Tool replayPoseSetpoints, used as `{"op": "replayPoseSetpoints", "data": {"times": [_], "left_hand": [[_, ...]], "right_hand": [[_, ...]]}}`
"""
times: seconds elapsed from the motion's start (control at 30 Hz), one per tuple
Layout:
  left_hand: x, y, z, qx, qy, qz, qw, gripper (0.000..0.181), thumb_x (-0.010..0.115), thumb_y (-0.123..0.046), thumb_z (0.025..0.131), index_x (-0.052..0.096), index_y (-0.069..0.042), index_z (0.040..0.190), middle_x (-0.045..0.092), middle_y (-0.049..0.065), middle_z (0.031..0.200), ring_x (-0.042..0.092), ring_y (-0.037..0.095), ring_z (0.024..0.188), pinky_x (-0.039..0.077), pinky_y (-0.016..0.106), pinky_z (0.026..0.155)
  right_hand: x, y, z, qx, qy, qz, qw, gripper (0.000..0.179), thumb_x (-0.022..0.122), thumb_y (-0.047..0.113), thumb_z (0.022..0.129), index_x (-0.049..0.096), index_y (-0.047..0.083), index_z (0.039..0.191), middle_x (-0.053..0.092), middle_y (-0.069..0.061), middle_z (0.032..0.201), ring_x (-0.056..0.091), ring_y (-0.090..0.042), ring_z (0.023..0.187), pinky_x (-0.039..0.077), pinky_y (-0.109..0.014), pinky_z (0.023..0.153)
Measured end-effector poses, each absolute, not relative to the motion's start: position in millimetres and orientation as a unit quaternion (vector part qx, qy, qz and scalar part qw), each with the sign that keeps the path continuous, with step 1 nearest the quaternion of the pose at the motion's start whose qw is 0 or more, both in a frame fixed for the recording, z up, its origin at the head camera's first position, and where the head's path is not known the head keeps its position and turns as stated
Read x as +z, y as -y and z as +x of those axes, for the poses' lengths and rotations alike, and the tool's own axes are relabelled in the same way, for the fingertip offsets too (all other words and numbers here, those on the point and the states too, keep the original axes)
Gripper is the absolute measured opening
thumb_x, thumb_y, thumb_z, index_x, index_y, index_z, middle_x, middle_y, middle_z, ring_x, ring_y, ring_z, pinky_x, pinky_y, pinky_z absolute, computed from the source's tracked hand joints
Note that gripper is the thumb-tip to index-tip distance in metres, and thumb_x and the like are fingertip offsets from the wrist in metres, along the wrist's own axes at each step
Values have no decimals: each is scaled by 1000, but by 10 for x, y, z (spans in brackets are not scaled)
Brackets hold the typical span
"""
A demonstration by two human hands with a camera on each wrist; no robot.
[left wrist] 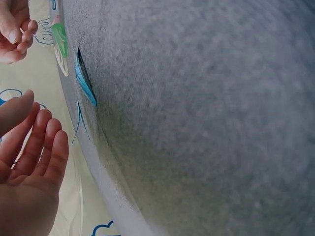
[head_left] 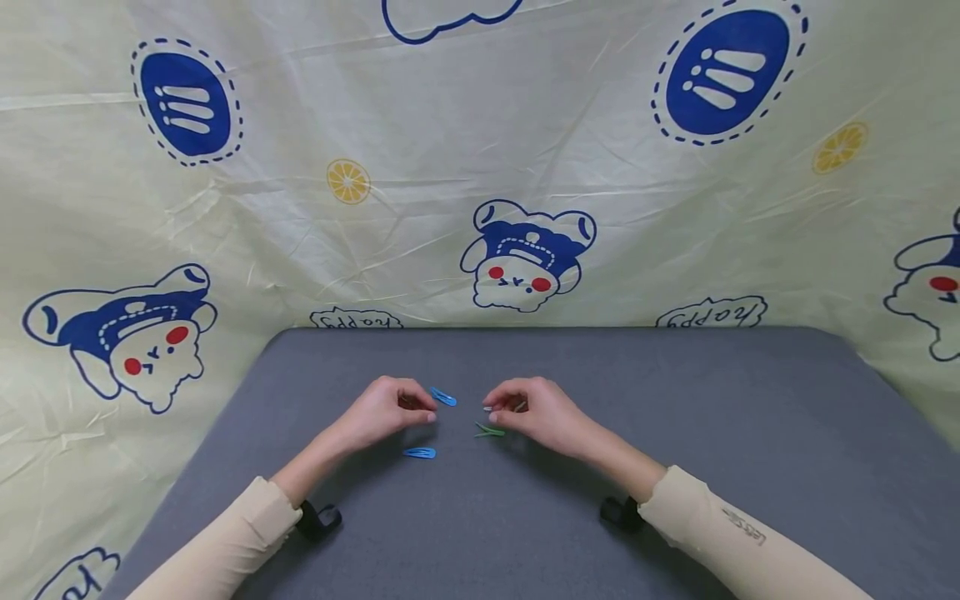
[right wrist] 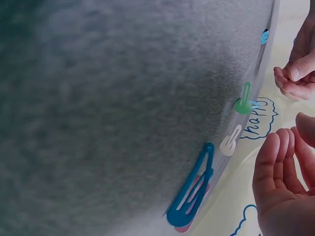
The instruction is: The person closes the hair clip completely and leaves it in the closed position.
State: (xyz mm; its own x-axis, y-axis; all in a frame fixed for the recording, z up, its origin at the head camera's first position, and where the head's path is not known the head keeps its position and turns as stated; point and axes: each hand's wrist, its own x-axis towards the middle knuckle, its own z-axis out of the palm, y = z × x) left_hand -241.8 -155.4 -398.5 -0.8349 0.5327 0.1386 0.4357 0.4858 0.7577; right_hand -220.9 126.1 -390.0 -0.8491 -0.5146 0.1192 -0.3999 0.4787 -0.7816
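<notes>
My left hand [head_left: 393, 410] hovers over the table with loosely bent fingers and nothing between them. Just beyond its fingertips lies one blue snap hair clip [head_left: 443, 397]; another blue hair clip [head_left: 421, 452] lies nearer my body. Opposite, my right hand [head_left: 538, 412] is held with relaxed fingers, thumb apart from them. By its fingertips are a green hair clip [head_left: 491, 431] and a white hair clip [right wrist: 230, 141], both on the table. The right wrist view also shows a darker blue hair clip [right wrist: 191, 189] overlapping a pink clip [right wrist: 183, 228]; my right hand hides these in the head view.
The grey tabletop [head_left: 675, 400] stretches to both sides and toward me. Behind its far edge hangs a pale printed curtain [head_left: 420, 250] with cartoon figures. Black straps [head_left: 318, 521] circle both wrists, below beige sleeves [head_left: 240, 533].
</notes>
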Motion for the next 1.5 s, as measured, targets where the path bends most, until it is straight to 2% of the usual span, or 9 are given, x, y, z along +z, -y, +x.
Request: {"op": "replayPoseSetpoints", "data": {"times": [0.37, 0.57, 0.83, 1.13, 1.5], "left_hand": [[-4018, 1461, -2439, 417, -855, 299, 75, 14, 76, -11, 86, 76, -4, 98, 70, -4, 91, 64, 11, 85, 52, 28, 78], [-4054, 1393, -2464, 418, -850, 308, 85, 15, 77, -13, 86, 76, -4, 98, 71, -2, 93, 64, 12, 86, 51, 27, 77], [-4056, 1344, -2474, 395, -861, 303, 102, 13, 77, -14, 85, 76, -9, 98, 70, -7, 92, 62, 8, 84, 50, 27, 75], [-4055, 1315, -2454, 376, -871, 291, 122, 9, 77, -14, 85, 77, -13, 94, 69, -10, 87, 59, 9, 78, 48, 27, 70], [-4094, 1299, -2492, 391, -858, 302, 136, 9, 77, -12, 85, 76, -9, 94, 70, -4, 83, 59, 9, 73, 48, 24, 67]], "right_hand": [[-3962, -1324, -2202, -429, -859, -271, 74, 19, 71, 11, 91, 72, 7, 110, 67, 5, 95, 60, -15, 83, 53, -29, 70], [-4008, -1337, -2216, -411, -861, -289, 79, 17, 72, 11, 90, 72, 5, 106, 66, 5, 90, 59, -14, 80, 51, -28, 69], [-4045, -1359, -2259, -390, -867, -294, 93, 15, 73, 10, 89, 73, 8, 104, 65, 7, 86, 59, -12, 76, 50, -27, 67], [-4077, -1364, -2328, -385, -866, -296, 123, 13, 73, 8, 89, 73, 9, 102, 67, 6, 88, 59, -13, 76, 51, -27, 68], [-4109, -1324, -2344, -370, -873, -288, 133, 8, 73, 8, 89, 73, 11, 96, 65, 8, 80, 59, -10, 72, 50, -27, 67]]}}
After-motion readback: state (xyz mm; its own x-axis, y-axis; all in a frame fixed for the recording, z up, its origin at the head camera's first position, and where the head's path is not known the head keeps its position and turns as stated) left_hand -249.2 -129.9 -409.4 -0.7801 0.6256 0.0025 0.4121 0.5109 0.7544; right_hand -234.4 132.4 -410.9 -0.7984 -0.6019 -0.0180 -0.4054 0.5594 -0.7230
